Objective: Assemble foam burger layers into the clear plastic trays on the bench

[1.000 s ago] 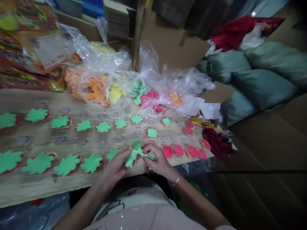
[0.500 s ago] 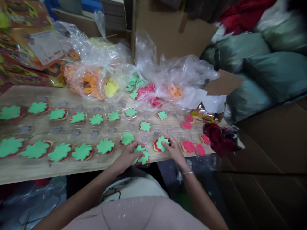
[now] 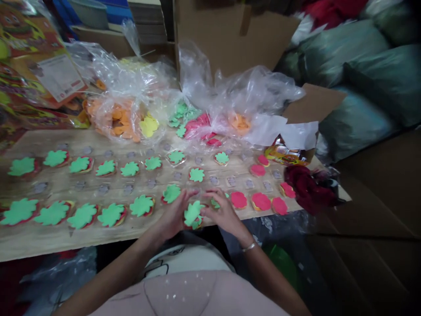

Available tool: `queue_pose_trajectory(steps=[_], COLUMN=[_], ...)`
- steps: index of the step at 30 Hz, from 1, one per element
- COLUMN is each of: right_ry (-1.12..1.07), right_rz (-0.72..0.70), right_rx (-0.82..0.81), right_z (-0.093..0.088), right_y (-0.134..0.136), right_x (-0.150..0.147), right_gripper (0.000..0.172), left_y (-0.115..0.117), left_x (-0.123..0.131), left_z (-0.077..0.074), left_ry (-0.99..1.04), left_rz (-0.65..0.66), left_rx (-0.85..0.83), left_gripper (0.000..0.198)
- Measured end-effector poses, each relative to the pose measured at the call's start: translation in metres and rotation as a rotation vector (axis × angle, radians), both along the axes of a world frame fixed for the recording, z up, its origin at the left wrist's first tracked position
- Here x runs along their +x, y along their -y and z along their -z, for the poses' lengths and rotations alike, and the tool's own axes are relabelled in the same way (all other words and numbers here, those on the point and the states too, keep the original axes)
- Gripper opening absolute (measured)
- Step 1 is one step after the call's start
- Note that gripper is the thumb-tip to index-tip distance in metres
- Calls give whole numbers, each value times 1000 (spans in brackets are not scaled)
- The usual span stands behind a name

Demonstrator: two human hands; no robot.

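Note:
Near the table's front edge, my left hand (image 3: 173, 216) is closed at the left side of a green foam leaf piece (image 3: 193, 213). Partly hidden beneath that leaf is another green piece over a stack. My right hand (image 3: 224, 214) has its fingers apart and curved, with a fingertip at the leaf's right edge. Under the right hand's fingers, part of a green-topped stack (image 3: 215, 203) shows. Just left of my left hand sits another green-topped foam stack (image 3: 171, 193). To the right of my right hand lie stacks topped with red foam pieces (image 3: 238, 200).
Rows of green-topped stacks (image 3: 113, 215) and small clear trays with greyish pieces (image 3: 103, 189) cover the table (image 3: 42, 243). Behind them are plastic bags of orange pieces (image 3: 120, 118), a yellow piece (image 3: 149, 126) and printed boxes (image 3: 62, 79). Dark red cloth (image 3: 304, 186) lies at the right end.
My right hand has left the green-topped stack and moved left to the leaf by my left hand, its fingers spreading. The view has shifted slightly.

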State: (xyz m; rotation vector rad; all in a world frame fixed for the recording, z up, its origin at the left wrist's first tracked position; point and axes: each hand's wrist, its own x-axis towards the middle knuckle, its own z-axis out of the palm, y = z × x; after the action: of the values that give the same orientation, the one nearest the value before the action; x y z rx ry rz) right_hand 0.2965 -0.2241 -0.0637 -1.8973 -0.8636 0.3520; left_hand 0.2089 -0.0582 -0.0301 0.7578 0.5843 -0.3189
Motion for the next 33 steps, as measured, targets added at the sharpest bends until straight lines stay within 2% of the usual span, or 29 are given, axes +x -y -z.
queue_pose_trajectory(steps=[2,3,7,9,12,14,17,20,24,26,28,30,33], right_ry=[-126,-157,-216,-308,-373,-275,-55,91,304,416,491,558,666], right_rz=[-83,-60,176,190,213,321,429,403,455,501,513,544,585], right_rx=[90,125,163,158,158,60,-267,-523,-626,-579,-442,-285,-156], right_z=[-4,-3,8,14,22,28,34,34,29,30,36,47,64], right_y=[-3,-5,-3,8,39,62,83,82,71,71,73,75,77], right_x=[-5,-7,-10,-5,15,33,52,54,43,40,43,47,51], right_gripper=[18,15,16,15,17,16,10,15,17,15,13,12,13], left_y=[3,5,14,23,44,58,71,75,74,67,49,17,-55], left_x=[4,5,10,18,40,58,78,85,75,71,74,88,127], left_z=[3,6,25,33,39,44,54,64,65,62,57,51,37], left_ry=[28,50,201,251,351,456,579,648,720,768,788,731,588], left_rz=[3,-3,10,71,172,201,236,283,333,390,406,307,85], left_rx=[-4,37,432,504,509,613,819,918,1025,1098,1168,1250,1364], left_gripper=[59,54,31,24,21,28,40,40,33,35,38,36,27])
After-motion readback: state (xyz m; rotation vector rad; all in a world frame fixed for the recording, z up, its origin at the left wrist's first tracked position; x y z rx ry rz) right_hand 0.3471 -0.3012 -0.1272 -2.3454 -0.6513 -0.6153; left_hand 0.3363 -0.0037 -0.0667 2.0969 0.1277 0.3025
